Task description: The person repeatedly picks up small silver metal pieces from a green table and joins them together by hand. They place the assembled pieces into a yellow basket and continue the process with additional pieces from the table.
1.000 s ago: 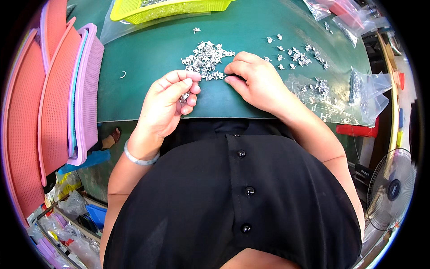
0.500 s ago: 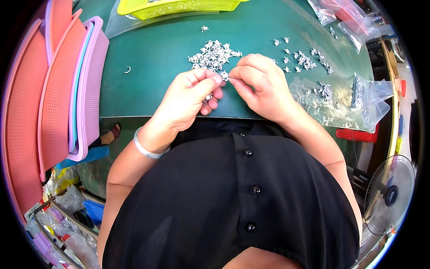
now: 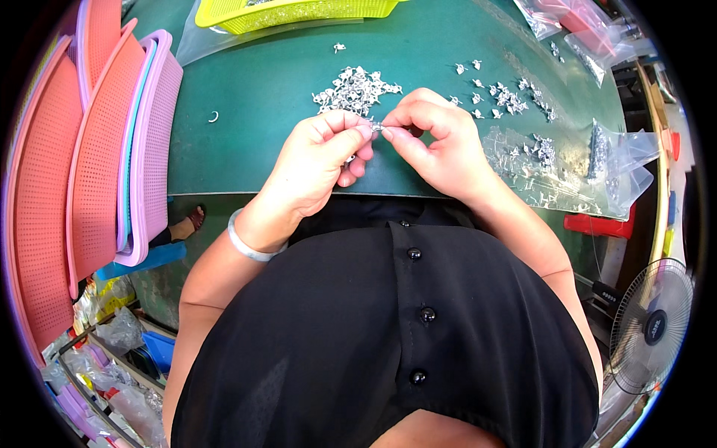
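Observation:
My left hand and my right hand meet above the near edge of the green table. Both pinch one small silver metal piece between thumb and fingertips. Just beyond the fingers lies a heap of small silver metal pieces. More such pieces lie scattered to the right. A silver bangle circles my left wrist.
Pink and purple perforated trays lean in a stack at the left. A yellow basket stands at the far edge. Clear plastic bags with metal parts lie at the right. A small ring lies alone. A fan stands lower right.
Both hands have come together and lifted slightly off the table; they now pinch one small piece between them instead of picking at the heap.

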The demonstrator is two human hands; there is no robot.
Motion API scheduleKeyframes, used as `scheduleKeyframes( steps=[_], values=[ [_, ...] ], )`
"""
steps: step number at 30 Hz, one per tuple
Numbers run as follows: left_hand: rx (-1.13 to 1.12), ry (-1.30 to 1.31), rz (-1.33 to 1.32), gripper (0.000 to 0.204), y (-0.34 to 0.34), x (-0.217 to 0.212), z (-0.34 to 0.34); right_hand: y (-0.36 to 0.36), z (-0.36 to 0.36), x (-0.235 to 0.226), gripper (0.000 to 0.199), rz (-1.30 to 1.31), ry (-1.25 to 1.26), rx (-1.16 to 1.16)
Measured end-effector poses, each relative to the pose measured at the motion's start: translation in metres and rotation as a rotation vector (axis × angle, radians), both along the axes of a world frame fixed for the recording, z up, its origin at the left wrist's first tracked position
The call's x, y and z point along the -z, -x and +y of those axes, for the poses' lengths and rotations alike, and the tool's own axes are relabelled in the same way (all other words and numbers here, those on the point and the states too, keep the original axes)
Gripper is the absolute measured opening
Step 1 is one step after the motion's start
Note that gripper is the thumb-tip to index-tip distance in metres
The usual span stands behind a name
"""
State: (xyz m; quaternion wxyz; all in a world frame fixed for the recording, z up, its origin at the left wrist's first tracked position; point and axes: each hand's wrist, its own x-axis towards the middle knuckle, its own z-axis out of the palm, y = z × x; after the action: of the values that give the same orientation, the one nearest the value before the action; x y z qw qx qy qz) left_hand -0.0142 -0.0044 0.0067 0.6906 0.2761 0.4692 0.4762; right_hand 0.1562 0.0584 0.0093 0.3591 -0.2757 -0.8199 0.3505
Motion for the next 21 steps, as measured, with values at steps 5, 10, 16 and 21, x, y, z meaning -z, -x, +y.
scheduleKeyframes(
  steps=[5,10,16,21],
  values=[
    [-0.032,-0.043,0.0,0.009,-0.003,0.0,-0.002,-0.003,-0.001,-0.002,0.005,0.038,0.215,-0.034],
    [-0.041,-0.043,-0.052,0.01,-0.002,0.001,-0.002,-0.001,0.0,0.002,0.005,0.078,0.146,-0.041],
    [-0.029,-0.035,-0.087,0.008,0.003,0.005,-0.005,0.001,0.002,0.002,0.008,-0.003,0.104,-0.068],
    [-0.073,-0.045,-0.176,0.012,0.014,0.008,-0.004,0.005,0.018,0.006,0.009,-0.268,-0.047,0.07]
  ],
)
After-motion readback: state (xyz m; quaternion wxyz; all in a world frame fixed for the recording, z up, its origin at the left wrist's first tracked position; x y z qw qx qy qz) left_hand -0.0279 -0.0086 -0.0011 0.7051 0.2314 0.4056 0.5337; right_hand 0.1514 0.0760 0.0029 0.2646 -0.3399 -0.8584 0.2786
